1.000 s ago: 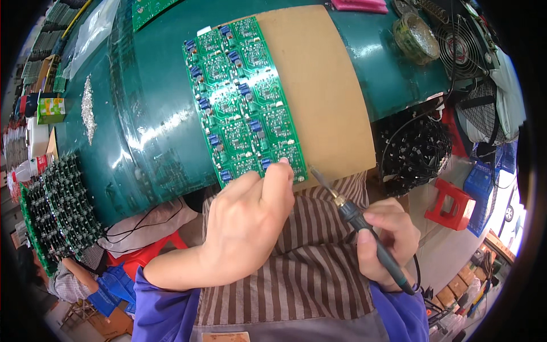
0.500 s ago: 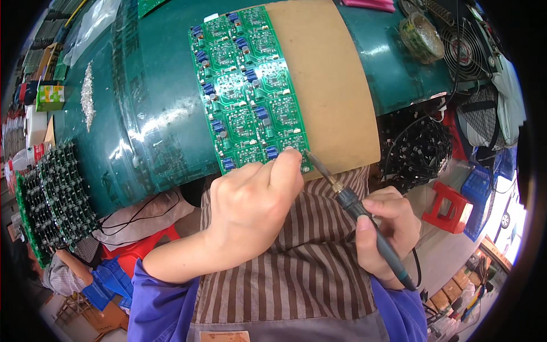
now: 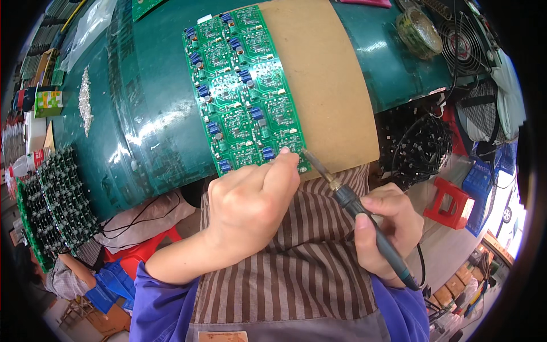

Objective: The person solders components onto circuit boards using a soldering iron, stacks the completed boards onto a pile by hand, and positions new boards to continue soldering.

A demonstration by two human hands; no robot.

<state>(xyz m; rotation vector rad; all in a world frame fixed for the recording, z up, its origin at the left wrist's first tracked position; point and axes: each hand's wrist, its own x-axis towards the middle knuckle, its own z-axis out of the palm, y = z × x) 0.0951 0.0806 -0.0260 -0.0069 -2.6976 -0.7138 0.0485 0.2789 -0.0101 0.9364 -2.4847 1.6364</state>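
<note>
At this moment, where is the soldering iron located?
In the head view, the soldering iron is right of centre, held in the right hand, its tip by the lower right edge of the green circuit board.

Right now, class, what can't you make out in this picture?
In the head view:
Circuit board, near edge: partly hidden by the left hand.
Whether that hand grips anything: its back hides it.
Whether the soldering iron touches the board: tip too small.
Pink package: cut off by the top edge.

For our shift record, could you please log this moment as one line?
left hand: at circuit-board panel; right hand: holds soldering iron; iron tip: near panel's right edge; brown sheet: right of panel
</note>
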